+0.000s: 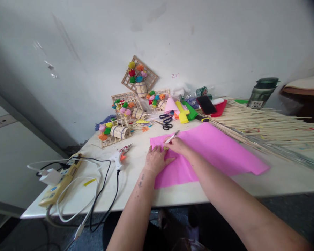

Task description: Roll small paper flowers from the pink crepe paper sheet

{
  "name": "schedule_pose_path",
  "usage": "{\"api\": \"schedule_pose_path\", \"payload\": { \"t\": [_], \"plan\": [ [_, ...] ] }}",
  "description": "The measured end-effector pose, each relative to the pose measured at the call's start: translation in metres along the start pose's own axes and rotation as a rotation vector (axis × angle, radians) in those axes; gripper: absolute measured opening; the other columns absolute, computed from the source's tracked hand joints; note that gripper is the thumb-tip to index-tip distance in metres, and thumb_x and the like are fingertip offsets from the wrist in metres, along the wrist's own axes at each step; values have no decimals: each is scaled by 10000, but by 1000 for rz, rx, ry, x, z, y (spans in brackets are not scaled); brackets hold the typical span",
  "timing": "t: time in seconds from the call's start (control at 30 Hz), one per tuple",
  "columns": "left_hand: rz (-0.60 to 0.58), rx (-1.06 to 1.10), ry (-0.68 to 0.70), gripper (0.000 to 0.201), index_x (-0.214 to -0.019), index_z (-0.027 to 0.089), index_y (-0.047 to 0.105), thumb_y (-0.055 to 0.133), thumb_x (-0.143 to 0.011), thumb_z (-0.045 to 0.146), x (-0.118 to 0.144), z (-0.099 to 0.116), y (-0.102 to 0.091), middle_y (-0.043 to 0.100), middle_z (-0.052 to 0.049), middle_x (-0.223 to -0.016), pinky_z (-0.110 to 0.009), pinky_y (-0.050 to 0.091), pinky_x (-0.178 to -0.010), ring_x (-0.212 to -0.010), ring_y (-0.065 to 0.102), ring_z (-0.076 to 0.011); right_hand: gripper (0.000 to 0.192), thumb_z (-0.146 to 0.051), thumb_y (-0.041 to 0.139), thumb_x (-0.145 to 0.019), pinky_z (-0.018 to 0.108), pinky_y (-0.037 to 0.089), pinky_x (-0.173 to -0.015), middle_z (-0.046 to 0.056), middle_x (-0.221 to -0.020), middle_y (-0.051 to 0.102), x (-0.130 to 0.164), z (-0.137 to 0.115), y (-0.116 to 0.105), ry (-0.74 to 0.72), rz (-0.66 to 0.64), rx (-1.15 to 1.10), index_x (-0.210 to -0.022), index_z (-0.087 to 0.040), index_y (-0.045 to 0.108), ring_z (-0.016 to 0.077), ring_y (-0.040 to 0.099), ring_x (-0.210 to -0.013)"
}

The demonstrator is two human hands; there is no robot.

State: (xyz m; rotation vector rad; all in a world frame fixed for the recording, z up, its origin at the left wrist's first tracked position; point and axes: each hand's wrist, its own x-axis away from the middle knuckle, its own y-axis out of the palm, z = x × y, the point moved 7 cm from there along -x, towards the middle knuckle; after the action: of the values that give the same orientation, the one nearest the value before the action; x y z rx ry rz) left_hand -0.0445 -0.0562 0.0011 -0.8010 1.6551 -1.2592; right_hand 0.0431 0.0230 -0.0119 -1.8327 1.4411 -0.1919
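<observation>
Your left hand (156,158) is lying flat, fingers spread wide, palm pressing down on the large pink sheet of thin paper (211,150) near its left edge. Your right hand (178,144) is closed in a narrow writing grip around a slim white pen (172,137), tip touching the sheet just beyond the left hand's fingers. Both forearms are reaching forward from the near edge, the right crossing over the sheet. The sheet is lying flat on the white surface (277,179), mid-table. A white hot-glue gun (119,156) is sitting left of your hands; black-handled scissors (166,121) are lying beyond them. A long pile of thin bamboo sticks (267,125) is stretching along the right.
</observation>
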Motion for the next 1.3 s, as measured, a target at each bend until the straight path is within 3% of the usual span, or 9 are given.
{"api": "schedule_pose_path", "payload": {
  "t": [0.2, 0.3, 0.47, 0.73, 1.3],
  "plan": [
    [-20, 33, -22, 590, -1190, 240, 459, 304, -781, 636, 1, 0, -2, 534, -105, -1150, -451, 231, -994, -1126, 433, -247, 175, -264, 491, -735, 213, 448, -567, 12, -684, 644, -2, 10, -12, 68, 189, -296, -866, -171, 560, 109, 583, -576],
    [-36, 26, -30, 590, -1205, 251, 441, 302, -782, 637, 1, 0, -2, 513, -101, -1189, -457, 235, -990, -1140, 423, -251, 170, -288, 495, -739, 194, 438, -515, 8, -672, 646, -2, 10, -14, 72, 202, -359, -852, -170, 539, 92, 563, -516],
    [-57, -13, -35, 596, -1194, 227, 468, 302, -788, 630, 1, 1, 1, 509, -118, -1196, -469, 236, -983, -1142, 424, -276, 243, -383, 505, -752, 199, 430, -551, 43, -651, 660, -1, 2, -6, 43, 78, -126, -703, -159, 589, 123, 595, -588],
    [-93, -42, -53, 593, -1226, 214, 440, 376, -780, 599, 2, 2, 4, 481, -130, -1231, -463, 255, -970, -1158, 408, -292, 314, -439, 489, -767, 204, 407, -601, 59, -751, 676, 2, -2, -2, 78, 21, 176, -759, -163, 639, 147, 610, -702],
    [-152, 1, -80, 621, -1206, 208, 455, 341, -770, 636, 2, 0, 6, 451, -134, -1266, -475, 245, -969, -1181, 380, -303, 367, -477, 419, -796, 227, 381, -596, 69, -803, 671, 3, -9, 0, 132, -7, 399, -835, -179, 630, 173, 604, -742]
  ]
}}
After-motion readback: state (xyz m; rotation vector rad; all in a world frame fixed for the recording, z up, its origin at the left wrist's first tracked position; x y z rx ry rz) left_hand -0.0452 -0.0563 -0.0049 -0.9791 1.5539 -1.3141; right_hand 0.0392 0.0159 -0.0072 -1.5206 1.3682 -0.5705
